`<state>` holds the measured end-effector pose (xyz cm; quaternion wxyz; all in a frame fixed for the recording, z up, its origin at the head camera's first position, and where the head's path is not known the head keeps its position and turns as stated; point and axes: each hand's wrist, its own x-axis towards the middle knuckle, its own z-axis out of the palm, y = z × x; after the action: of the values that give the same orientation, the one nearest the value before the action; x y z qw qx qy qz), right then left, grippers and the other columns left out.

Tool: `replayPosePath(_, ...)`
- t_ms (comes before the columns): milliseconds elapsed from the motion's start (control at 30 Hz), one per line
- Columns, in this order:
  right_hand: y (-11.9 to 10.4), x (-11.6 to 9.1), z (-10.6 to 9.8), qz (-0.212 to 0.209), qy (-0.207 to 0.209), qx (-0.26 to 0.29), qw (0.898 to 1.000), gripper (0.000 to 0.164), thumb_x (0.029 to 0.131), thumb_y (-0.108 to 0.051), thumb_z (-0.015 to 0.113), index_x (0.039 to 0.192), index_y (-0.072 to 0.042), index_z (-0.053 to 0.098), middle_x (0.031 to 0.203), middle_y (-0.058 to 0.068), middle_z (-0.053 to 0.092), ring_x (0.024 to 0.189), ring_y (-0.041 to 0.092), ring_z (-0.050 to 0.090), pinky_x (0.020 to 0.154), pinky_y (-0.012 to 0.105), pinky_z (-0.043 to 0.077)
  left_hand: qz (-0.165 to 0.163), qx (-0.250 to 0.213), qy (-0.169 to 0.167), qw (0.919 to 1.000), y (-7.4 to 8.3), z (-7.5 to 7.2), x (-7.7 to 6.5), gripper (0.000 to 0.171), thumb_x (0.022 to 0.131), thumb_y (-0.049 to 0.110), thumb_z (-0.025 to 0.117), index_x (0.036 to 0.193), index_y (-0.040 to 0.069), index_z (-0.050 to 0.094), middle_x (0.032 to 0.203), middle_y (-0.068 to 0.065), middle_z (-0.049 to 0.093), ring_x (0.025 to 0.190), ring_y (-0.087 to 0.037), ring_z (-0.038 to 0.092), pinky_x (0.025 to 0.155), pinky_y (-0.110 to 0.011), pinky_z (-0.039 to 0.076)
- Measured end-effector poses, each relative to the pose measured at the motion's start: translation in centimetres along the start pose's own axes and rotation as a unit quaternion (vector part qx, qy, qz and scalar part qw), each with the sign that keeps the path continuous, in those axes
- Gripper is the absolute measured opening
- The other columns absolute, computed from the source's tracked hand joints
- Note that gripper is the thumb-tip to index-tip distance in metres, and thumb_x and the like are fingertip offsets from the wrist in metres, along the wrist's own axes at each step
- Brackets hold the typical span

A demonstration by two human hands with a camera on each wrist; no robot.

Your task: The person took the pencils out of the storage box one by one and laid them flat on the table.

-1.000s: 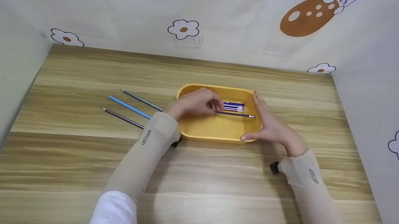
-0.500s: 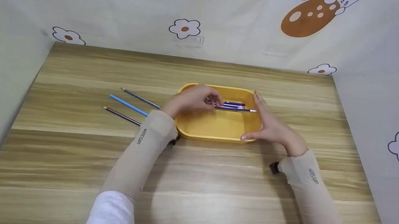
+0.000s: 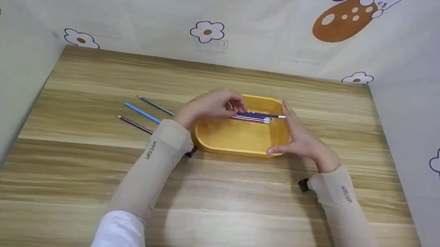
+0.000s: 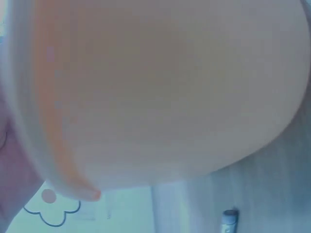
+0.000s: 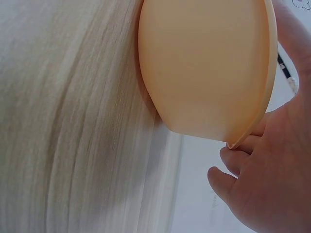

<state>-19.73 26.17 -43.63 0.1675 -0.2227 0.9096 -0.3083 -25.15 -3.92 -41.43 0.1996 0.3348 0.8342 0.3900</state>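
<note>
A yellow plastic box (image 3: pixel 238 140) stands on the table with several pencils (image 3: pixel 251 119) lying along its far side. My left hand (image 3: pixel 214 104) reaches over the left end and pinches a dark pencil (image 3: pixel 272 116), whose eraser end points right above the others. Its fingertips are partly hidden. My right hand (image 3: pixel 305 139) grips the box's right end, thumb at the near rim and fingers at the far corner. From the right wrist, the curled fingers (image 5: pixel 233 160) show at the box corner. The box wall (image 4: pixel 170 97) fills most of the left wrist view and hides the left hand's fingertips.
Left of the box, three pencils lie apart on the wooden table (image 3: pixel 235 208): a grey-blue one (image 3: pixel 155 105), a bright blue one (image 3: pixel 141 112) and a dark one (image 3: pixel 135 124). Patterned fabric walls (image 3: pixel 154 12) enclose the table at the back and sides.
My left hand has moved slightly away from me and left, carrying the dark pencil from the box's middle to above the pencils at the far side. The right hand keeps its grip on the box.
</note>
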Motion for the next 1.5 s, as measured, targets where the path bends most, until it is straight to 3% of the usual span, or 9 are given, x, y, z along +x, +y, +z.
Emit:
replayPosePath(167, -0.1, 0.1, 0.0, 0.003, -0.001, 0.003, 1.000, 0.140, 0.067, -0.044, 0.090, 0.159, -0.006, -0.008, 0.168, 0.012, -0.011, 0.155, 0.036, -0.001, 0.126, 0.055, 0.008, -0.012, -0.009, 0.012, 0.9998, 0.5, -0.7, -0.5, 0.025, 0.093, 0.002, 0.058, 0.114, 0.006, 0.069, 0.110, -0.008, 0.070, 0.099, -0.019, 0.061, 0.092, -0.033, 0.053)
replayPosePath(533, 0.1, 0.0, 0.0, 0.004, -0.008, -0.002, 1.000, 0.139, 0.067, -0.047, 0.089, 0.159, -0.008, -0.007, 0.167, 0.007, -0.016, 0.155, 0.035, -0.004, 0.125, 0.055, 0.006, 0.002, -0.009, 0.051, 0.9987, 1.3, -2.7, -2.5, 0.024, 0.093, -0.001, 0.059, 0.114, 0.006, 0.068, 0.111, -0.008, 0.069, 0.101, -0.018, 0.060, 0.093, -0.032, 0.054)
replayPosePath(767, 0.0, -0.1, 0.0, 0.008, -0.008, 0.011, 1.000, 0.137, 0.069, -0.042, 0.090, 0.159, -0.008, -0.007, 0.167, 0.007, -0.017, 0.155, 0.036, -0.004, 0.125, 0.056, 0.007, 0.042, 0.003, 0.089, 0.9952, 0.7, -3.8, -3.8, 0.023, 0.091, -0.005, 0.059, 0.111, 0.001, 0.069, 0.107, -0.012, 0.071, 0.099, -0.021, 0.065, 0.087, -0.034, 0.057)
replayPosePath(1167, -0.1, -0.1, 0.0, 0.008, -0.010, 0.006, 1.000, 0.139, 0.067, -0.044, 0.090, 0.159, -0.008, -0.008, 0.167, 0.006, -0.017, 0.155, 0.035, -0.005, 0.125, 0.055, 0.005, 0.018, 0.015, 0.150, 0.9884, -1.1, -6.0, -7.2, 0.021, 0.091, -0.006, 0.060, 0.109, -0.003, 0.069, 0.106, -0.017, 0.071, 0.096, -0.025, 0.064, 0.086, -0.039, 0.057)
replayPosePath(1367, 0.1, -0.1, 0.0, 0.006, -0.012, 0.004, 1.000, 0.138, 0.068, -0.044, 0.089, 0.159, -0.009, -0.008, 0.167, 0.006, -0.017, 0.155, 0.035, -0.005, 0.125, 0.055, 0.005, -0.014, 0.005, 0.175, 0.9845, -2.8, -6.7, -8.6, 0.022, 0.090, -0.007, 0.058, 0.110, -0.004, 0.068, 0.109, -0.019, 0.070, 0.096, -0.025, 0.063, 0.089, -0.041, 0.056)
replayPosePath(1500, 0.1, -0.1, 0.0, 0.007, -0.011, 0.005, 1.000, 0.138, 0.068, -0.045, 0.089, 0.159, -0.011, -0.009, 0.167, 0.004, -0.017, 0.156, 0.034, -0.005, 0.125, 0.054, 0.005, -0.033, 0.005, 0.191, 0.9810, -3.8, -7.2, -9.6, 0.023, 0.090, -0.008, 0.057, 0.110, -0.005, 0.068, 0.109, -0.019, 0.070, 0.095, -0.023, 0.062, 0.087, -0.035, 0.055)
